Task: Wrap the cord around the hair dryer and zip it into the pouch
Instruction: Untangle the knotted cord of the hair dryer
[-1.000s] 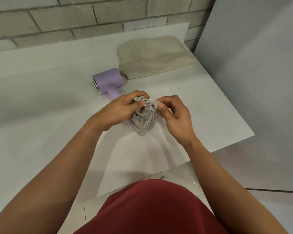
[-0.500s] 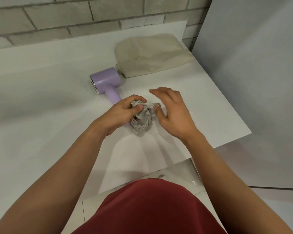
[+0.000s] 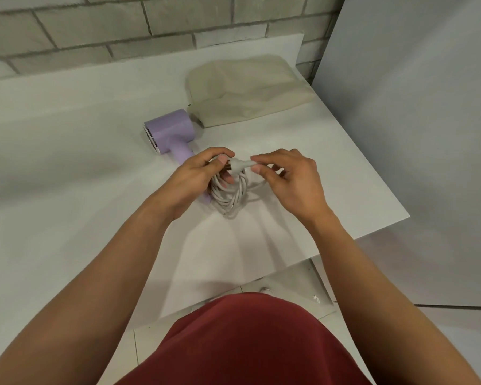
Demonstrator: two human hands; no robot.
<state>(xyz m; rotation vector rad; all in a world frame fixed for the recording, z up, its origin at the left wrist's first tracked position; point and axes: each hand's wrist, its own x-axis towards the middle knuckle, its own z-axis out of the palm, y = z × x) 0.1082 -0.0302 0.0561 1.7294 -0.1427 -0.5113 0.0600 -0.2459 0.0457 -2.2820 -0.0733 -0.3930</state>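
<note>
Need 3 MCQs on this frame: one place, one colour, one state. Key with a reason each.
1. Where does the pouch lie?
A. on the floor
B. beyond the hair dryer, near the brick wall
C. on the person's lap

2. The hair dryer's body is:
A. black
B. red
C. lilac

3. The cord is:
A. bundled in loops
B. stretched out straight
C. inside the pouch

Key:
1 B, it sits behind the hair dryer, by the wall.
2 C, barrel and handle are both lilac.
3 A, the left hand grips the coil while the right hand pinches its free end.
</note>
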